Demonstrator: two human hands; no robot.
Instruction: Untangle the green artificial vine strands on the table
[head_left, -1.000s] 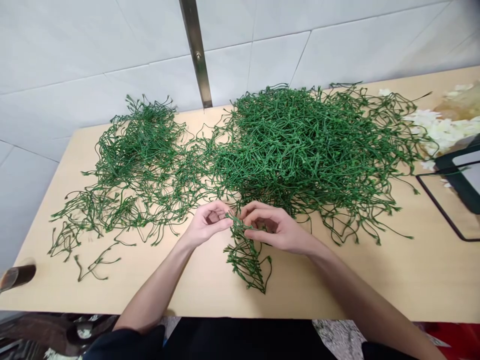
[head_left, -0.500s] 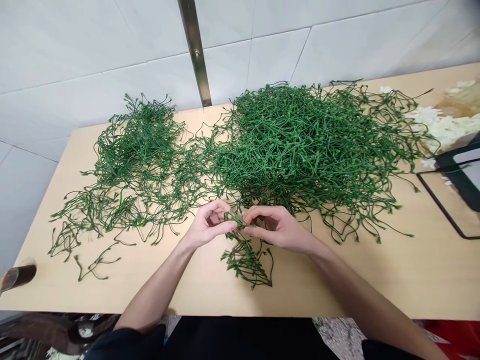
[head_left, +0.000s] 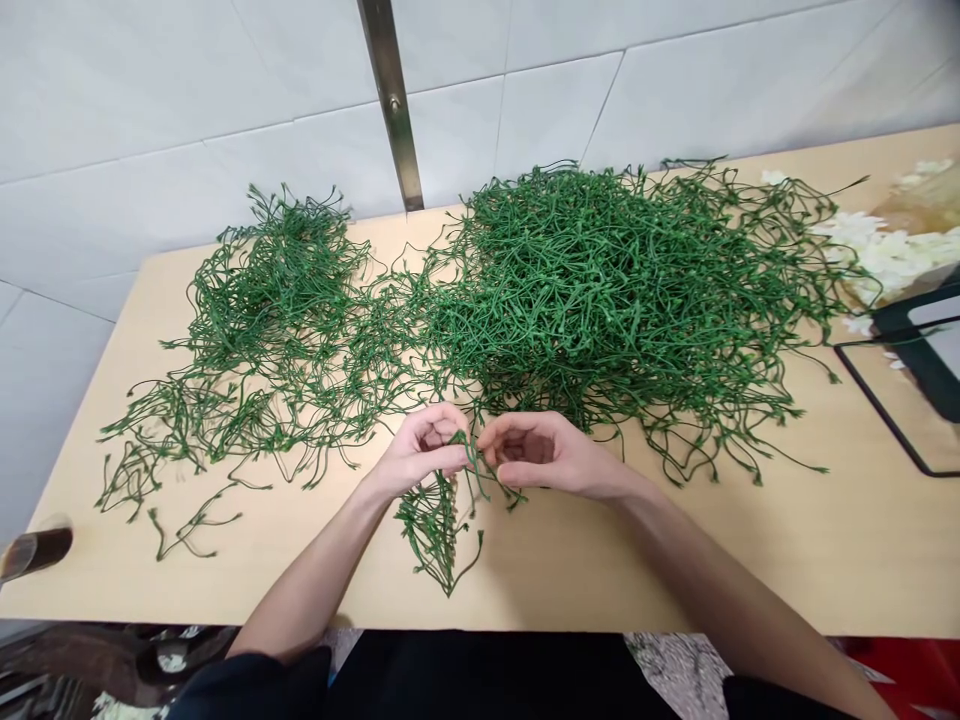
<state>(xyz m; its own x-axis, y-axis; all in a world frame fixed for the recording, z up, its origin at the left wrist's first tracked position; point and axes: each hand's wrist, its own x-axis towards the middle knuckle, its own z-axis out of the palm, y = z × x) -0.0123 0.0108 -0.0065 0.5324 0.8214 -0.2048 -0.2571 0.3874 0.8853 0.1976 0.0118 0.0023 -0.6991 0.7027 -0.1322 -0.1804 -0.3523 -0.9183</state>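
My left hand (head_left: 424, 450) is pinched around a small bunch of green plastic stems (head_left: 435, 535), which hangs below its fingers towards the table's front edge. Loose stem ends stick out from the thumb and fingertips to the right. Close beside it is my right hand (head_left: 551, 455), its fingers curled and the thumb apart from the forefinger. The right fingertips touch or nearly touch those stem ends. Just behind both hands lies a large tangled heap of the same green stems (head_left: 600, 280).
A smaller, looser heap of stems (head_left: 277, 270) spreads over the left of the wooden table (head_left: 300, 570). White artificial flowers (head_left: 885, 250) and a black-framed object (head_left: 926, 340) lie at the right. A glass of dark liquid (head_left: 37, 552) is at the left edge. A tiled wall (head_left: 187, 80) stands behind.
The hanging bunch has swung left and now sits beneath my left hand. My right thumb and forefinger have parted from the bunch.
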